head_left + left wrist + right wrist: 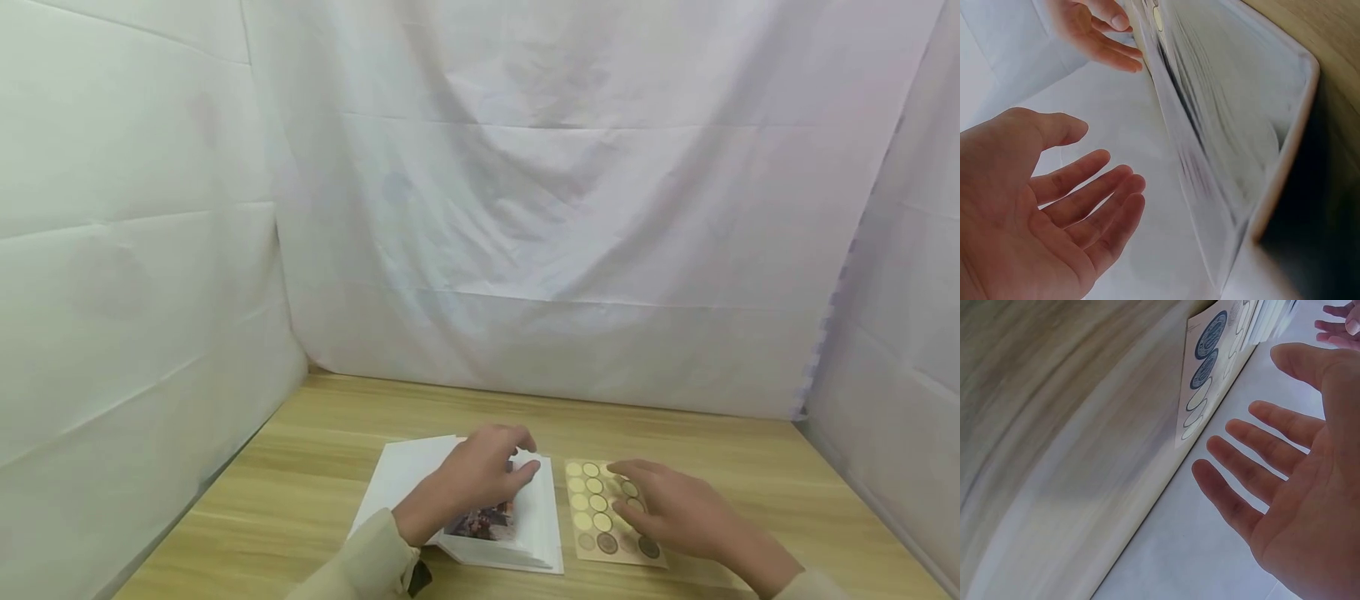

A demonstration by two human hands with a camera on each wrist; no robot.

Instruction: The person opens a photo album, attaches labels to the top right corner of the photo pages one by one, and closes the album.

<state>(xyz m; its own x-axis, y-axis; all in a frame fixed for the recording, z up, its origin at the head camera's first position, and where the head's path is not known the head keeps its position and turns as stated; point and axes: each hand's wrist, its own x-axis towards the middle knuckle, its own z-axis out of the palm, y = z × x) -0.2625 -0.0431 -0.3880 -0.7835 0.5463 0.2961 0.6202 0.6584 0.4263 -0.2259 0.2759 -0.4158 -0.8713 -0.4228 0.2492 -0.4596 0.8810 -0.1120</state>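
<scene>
A white photo album (416, 468) lies open on the table, with a colourful photo (483, 525) on its right-hand page. My left hand (480, 468) is over that page, its fingers relaxed and holding nothing. To the right of the album lies a sheet of round stickers (582, 505), mostly gold, with darker ones along the near edge. Above this sheet is my right hand (675, 507), partly covering it. The right wrist view shows that hand's fingers (1229, 497) spread and apart from the sheet. The left wrist view shows the album's stacked pages (1210, 106) edge-on.
A wood-grain table (315, 433) bears everything. White cloth hangs behind it (525, 250) and on the left and right sides. A small dark object (420, 577) is by the left sleeve cuff at the near edge of the view.
</scene>
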